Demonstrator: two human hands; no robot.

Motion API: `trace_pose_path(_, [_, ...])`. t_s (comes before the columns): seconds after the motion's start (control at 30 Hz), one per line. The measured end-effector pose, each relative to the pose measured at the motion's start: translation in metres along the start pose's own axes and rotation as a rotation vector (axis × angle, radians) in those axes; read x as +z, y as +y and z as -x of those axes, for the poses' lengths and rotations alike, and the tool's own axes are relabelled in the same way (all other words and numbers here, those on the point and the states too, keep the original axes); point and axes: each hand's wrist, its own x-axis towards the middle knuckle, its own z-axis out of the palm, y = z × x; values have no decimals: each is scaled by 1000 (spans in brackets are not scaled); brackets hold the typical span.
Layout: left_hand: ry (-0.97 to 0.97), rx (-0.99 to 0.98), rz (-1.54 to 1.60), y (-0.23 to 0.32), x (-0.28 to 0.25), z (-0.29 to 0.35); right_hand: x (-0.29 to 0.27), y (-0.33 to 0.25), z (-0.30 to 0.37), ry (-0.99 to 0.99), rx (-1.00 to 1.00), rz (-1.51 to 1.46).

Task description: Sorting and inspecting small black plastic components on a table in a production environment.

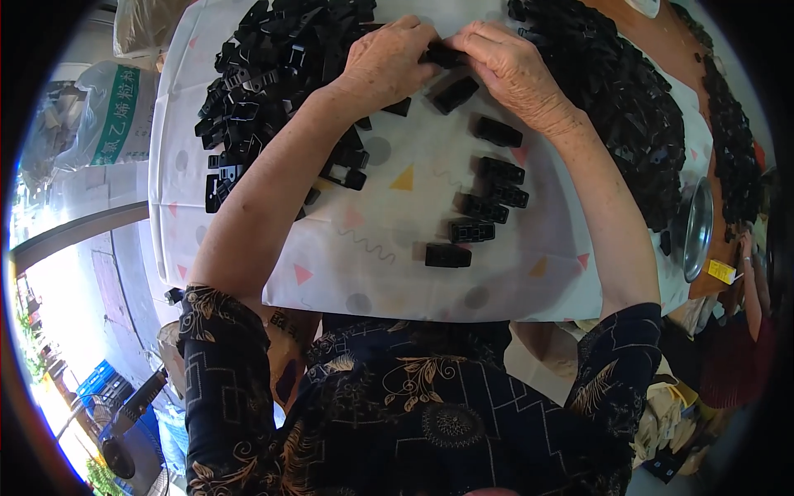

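Observation:
Near the far edge of the white patterned tablecloth (405,223), my left hand (387,64) and my right hand (511,73) come close together. Both have their fingers closed on a small black plastic part (447,56), mostly hidden by the fingers. Just below it lies a loose black plastic block (455,95). From there several similar blocks (472,231) run in an uneven line toward me. A heap of black plastic clips (256,83) spreads beside my left forearm. A larger heap of dark plastic pieces (616,107) lies to the right of my right hand.
A round metal dish (699,230) stands at the cloth's right edge. Beyond it a brown table (703,286) bears more black pieces and a yellow tag (721,271); another person's arm (750,285) reaches there. A filled plastic bag (103,116) stands at left.

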Motion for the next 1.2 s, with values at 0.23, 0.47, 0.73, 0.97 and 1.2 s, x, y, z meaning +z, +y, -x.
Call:
trace_pose_path(0.23, [-155,-6,-18,14,-20,-6,2,4,12,-5,-93,153])
trace_pose_path(0.47, [-7,15,0,-7,2,-4,9,8,21,-48,-43,190])
trace_pose_path(0.73, [-248,119,242,32,-17,6,-16,3,32,-246,111,33])
trace_pose_path(0.97, [-288,88,-71,48,-4,30,-48,-54,69,-241,358,-141])
trace_pose_path(1.2, [-126,96,-91,34,-10,45,-27,-70,95,-390,272,-46])
